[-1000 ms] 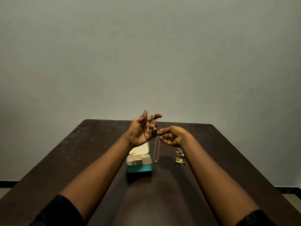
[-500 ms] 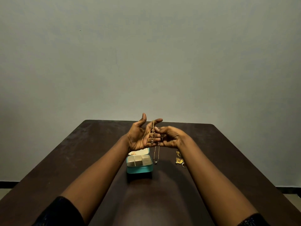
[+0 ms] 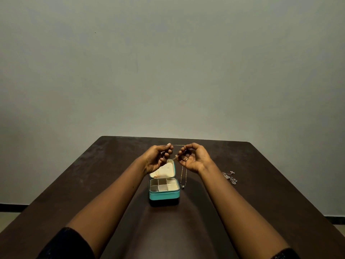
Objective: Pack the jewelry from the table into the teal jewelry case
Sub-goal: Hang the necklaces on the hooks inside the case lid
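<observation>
The teal jewelry case (image 3: 164, 195) stands open mid-table, its cream compartments showing and its lid tilted back. Above the lid, my left hand (image 3: 157, 159) and my right hand (image 3: 194, 157) each pinch a thin gold necklace (image 3: 183, 176). A short stretch of chain runs between the two hands. The rest hangs down from my right hand beside the case's right side, with a small pendant at its low end near the table. A small piece of gold jewelry lies inside the lid at its left.
A silvery beaded piece of jewelry (image 3: 230, 177) lies on the dark wooden table (image 3: 93, 174) to the right of my right forearm. A plain grey wall stands behind the table's far edge.
My hands have drawn apart and my left hand has turned over, stretching a length of chain between them. The gold earrings and ring seen to the right earlier are out of sight now.
</observation>
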{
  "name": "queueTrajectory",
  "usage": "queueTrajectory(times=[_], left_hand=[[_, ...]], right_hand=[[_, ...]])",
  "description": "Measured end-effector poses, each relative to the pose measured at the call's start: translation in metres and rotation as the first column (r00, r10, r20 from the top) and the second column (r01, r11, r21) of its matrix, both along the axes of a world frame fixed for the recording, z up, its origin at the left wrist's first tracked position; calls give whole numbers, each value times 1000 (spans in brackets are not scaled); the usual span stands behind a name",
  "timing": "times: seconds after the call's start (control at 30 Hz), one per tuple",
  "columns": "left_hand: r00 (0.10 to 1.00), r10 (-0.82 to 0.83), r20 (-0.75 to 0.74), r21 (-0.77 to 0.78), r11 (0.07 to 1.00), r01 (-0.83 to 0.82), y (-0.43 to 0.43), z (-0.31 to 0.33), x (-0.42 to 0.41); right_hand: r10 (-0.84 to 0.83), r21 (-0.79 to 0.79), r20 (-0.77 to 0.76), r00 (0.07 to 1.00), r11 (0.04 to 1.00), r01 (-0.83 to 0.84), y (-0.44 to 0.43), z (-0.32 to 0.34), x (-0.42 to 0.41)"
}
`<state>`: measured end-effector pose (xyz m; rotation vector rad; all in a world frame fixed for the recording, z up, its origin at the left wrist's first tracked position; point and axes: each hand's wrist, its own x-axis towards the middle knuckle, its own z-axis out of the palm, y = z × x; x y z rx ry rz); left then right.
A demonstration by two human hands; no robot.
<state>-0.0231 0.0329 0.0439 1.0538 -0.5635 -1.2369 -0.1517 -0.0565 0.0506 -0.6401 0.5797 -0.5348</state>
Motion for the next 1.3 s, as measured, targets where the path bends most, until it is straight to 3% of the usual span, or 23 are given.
queueTrajectory(times=[0.13, 0.23, 0.43, 0.57, 0.7, 0.9, 1.07, 1.13, 1.2, 1.3], left_hand=[[962, 149, 227, 19, 987, -158, -6, -5, 2], [884, 254, 393, 52, 954, -297, -13, -13, 6], [489, 246, 837, 60, 846, -529, -26, -36, 23], [381, 171, 909, 74, 833, -548, -33, -49, 31], [348, 148, 926, 91, 806, -584, -41, -60, 35], [289, 99, 952, 103, 788, -607, -47, -69, 44], [226, 38, 973, 98, 821, -563, -52, -75, 51], [195, 25, 980, 87, 835, -544, -54, -77, 53], [176, 22, 984, 78, 837, -542, -53, -79, 55], [147, -1, 989, 78, 849, -523, -51, -81, 56]], right_hand=[[-74, 19, 7, 997, 997, 74, -1, -15, 16], [-99, -74, -96, 990, 993, 92, 2, -27, 31], [-238, -278, -230, 944, 945, 170, 12, -48, 56], [-357, -431, -320, 878, 880, 201, 8, -61, 69], [-460, -552, -408, 788, 812, 189, 2, -71, 82], [-554, -723, -539, 634, 691, -11, -6, -88, 102], [-647, -812, -548, 530, 563, -152, 2, -92, 97], [-635, -816, -538, 554, 556, -156, 7, -93, 95], [-591, -784, -542, 597, 612, -106, 9, -96, 96], [-569, -737, -605, 557, 664, -123, 7, -103, 101]])
